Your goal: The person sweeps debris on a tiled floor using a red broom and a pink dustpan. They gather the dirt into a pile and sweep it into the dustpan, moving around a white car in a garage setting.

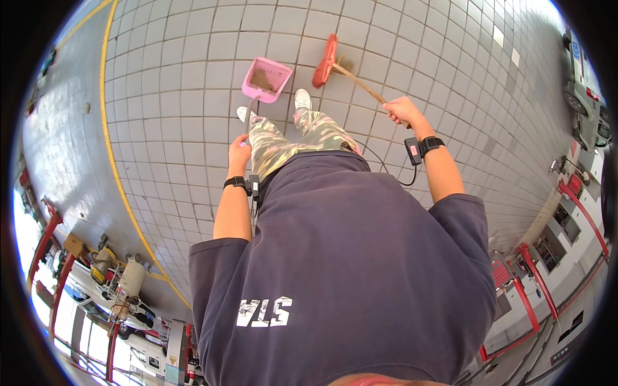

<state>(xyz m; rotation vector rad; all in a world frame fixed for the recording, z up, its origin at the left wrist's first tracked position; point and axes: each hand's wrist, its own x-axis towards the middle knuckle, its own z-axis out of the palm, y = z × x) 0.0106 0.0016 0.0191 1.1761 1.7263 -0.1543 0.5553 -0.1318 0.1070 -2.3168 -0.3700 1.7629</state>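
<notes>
My left hand (239,153) is closed round the handle of a pink long-handled dustpan (279,68), which rests on the tiles just ahead of my left shoe. Brown dirt (261,80) lies inside the pan. In my right hand (404,111) I grip the wooden stick of a broom (326,61) with a red head. Its head stands on the floor to the right of the dustpan, apart from it. A small heap of brown debris (346,63) lies against the right side of the broom head.
Grey square tiles (212,45) cover the floor, with a yellow line (108,128) along the left. A silver vehicle (582,96) stands at the far right. Red lift posts (537,280) and a cream tank (132,276) are at the sides. Cables hang from my wrist devices.
</notes>
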